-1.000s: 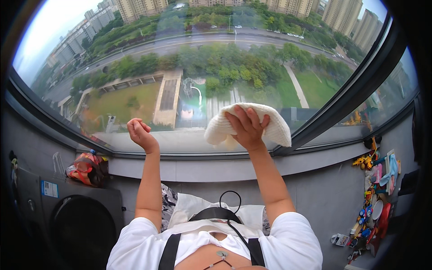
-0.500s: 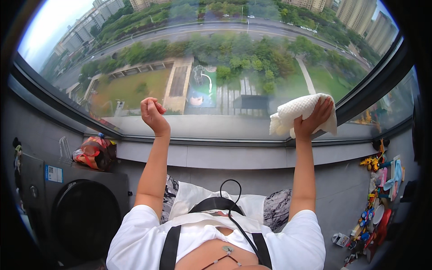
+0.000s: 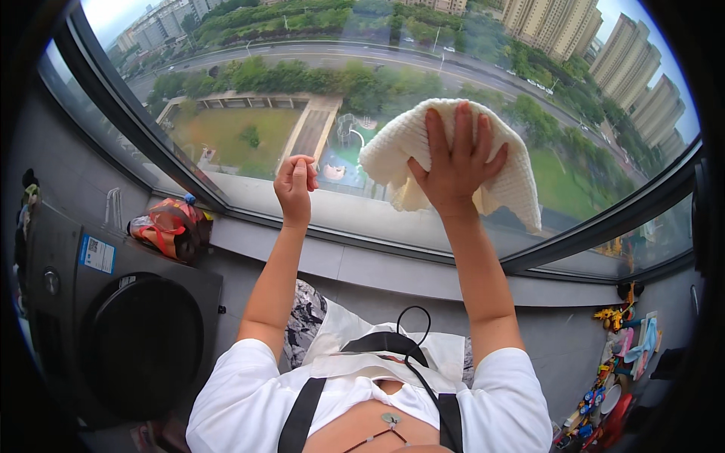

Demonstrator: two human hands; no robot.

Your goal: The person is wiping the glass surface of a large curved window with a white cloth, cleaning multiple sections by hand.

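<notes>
My right hand [image 3: 462, 167] holds a white textured cloth [image 3: 400, 155] against the large window pane [image 3: 257, 170], its fingers spread over the fabric. One side of the cloth hangs loose below the palm. To the left, my left hand [image 3: 296, 185] is raised in front of the glass, closed in a loose fist, and no object shows in it. It is apart from the cloth.
A dark front-loading washing machine [image 3: 143, 347] stands at the left, with a red and brown bag [image 3: 170, 226] beyond it. A grey ledge [image 3: 355, 264] runs below the window frame. Several toys [image 3: 596, 396] line the right wall.
My right hand has moved left and up the pane with the cloth, which is now spread wider. My left hand stays closed; the whole view has turned somewhat.
</notes>
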